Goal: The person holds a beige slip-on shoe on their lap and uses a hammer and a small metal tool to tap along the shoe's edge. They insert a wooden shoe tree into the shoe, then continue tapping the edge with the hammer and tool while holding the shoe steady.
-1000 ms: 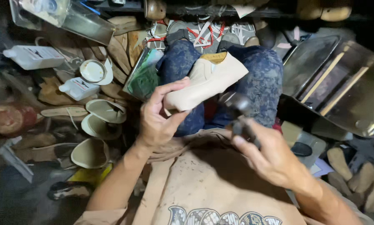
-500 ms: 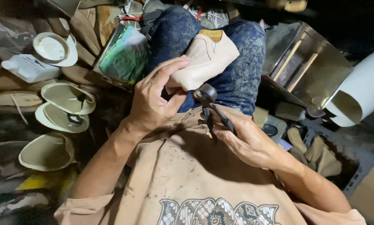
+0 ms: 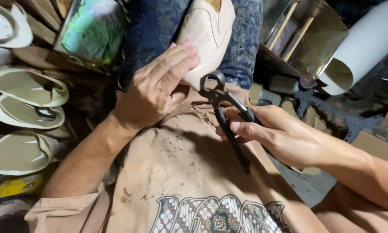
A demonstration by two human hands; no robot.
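Shirt [image 3: 168, 172]: lying nearest the camera, tan and spotted with dried marks, patterned print at the lower edge.
Right hand [image 3: 280, 136]: curling fingers together around the dark handles of the pincers – pressed, not spread – thumb lying along the top handle.
Pincers [image 3: 224, 108]: pointing up and away, rounded head meeting the near edge of the shoe; whether the head is biting material or only touching – impossible to tell from here.
Left hand [image 3: 159, 88]: clamping the shoe against the lap, fingers flat across its side, thumb tucked beneath.
Shoe [image 3: 207, 36]: resting on the knees between the two hands, pale beige upper already shaped over a form, toe aiming away, near rim facing the tool.
Progress: judging by the smooth, formed upper, shaping looking well advanced; working of the near edge with the tool appearing in hand, not finished; sole side not showing.
Jeans [image 3: 155, 30]: dark blue, carrying the shoe.
Pale soles [image 3: 27, 101]: lying stacked on the left, well apart from the hands, unattached to any upper.
Green-printed sheet [image 3: 92, 32]: leaning beyond the left knee.
Metal tray [image 3: 306, 39]: sitting far right, sticks inside.
White roll [image 3: 362, 51]: lying at the far right.
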